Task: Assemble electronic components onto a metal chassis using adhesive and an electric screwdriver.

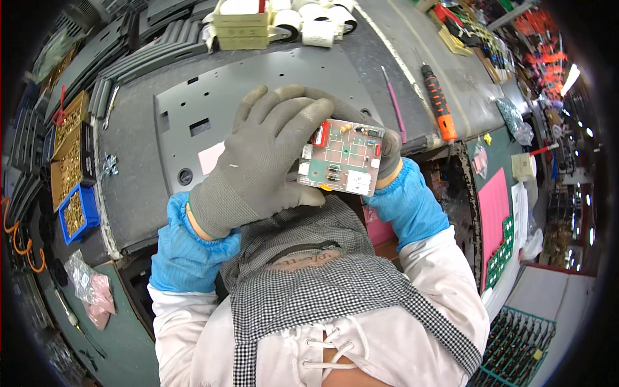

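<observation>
Checked apron (284, 297) nearest; just beyond it your right hand's (390, 153) fingers grip the circuit board (343, 155), left hand (261, 155) curled alongside, grip unclear: likely light, stiff, fragile, best held by bare edges.

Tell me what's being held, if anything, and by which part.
The board, by its sides: left hand at its left edge, right hand at its right edge. Any fingers behind it are hidden.
</observation>
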`<state>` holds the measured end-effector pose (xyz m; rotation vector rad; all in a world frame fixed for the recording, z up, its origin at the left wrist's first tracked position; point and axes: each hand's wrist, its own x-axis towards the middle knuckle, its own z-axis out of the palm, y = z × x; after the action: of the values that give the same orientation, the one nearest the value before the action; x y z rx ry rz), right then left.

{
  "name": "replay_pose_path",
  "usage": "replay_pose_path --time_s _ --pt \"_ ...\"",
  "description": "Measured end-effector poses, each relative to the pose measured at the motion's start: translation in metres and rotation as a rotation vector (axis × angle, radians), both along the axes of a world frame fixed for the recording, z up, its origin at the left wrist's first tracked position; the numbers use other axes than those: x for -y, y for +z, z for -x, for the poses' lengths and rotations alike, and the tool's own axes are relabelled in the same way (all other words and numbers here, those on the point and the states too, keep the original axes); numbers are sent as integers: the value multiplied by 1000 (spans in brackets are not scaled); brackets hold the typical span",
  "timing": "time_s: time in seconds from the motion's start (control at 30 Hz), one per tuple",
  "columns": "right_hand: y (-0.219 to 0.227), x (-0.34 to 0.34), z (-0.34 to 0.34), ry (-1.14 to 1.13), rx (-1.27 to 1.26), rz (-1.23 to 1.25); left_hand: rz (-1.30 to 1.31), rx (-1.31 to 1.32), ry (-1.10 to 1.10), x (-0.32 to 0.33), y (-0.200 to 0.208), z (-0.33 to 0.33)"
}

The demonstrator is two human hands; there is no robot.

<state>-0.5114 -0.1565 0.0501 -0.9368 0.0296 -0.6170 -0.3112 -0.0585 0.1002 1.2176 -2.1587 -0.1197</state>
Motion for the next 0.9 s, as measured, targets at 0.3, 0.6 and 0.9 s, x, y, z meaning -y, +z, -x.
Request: replay_pose_path --time_s 0.3,0.6,0.9 --pt "9 6 -46 -157 -225 192 -16 -253 141 -15 -16 -64" --pt "40 19 -106 -385 -440 1411 -241 -354 463 -43 -35 -125" --pt "28 39 -36 -846 -790 1428 -146 -222 565 -58 -53 -118"
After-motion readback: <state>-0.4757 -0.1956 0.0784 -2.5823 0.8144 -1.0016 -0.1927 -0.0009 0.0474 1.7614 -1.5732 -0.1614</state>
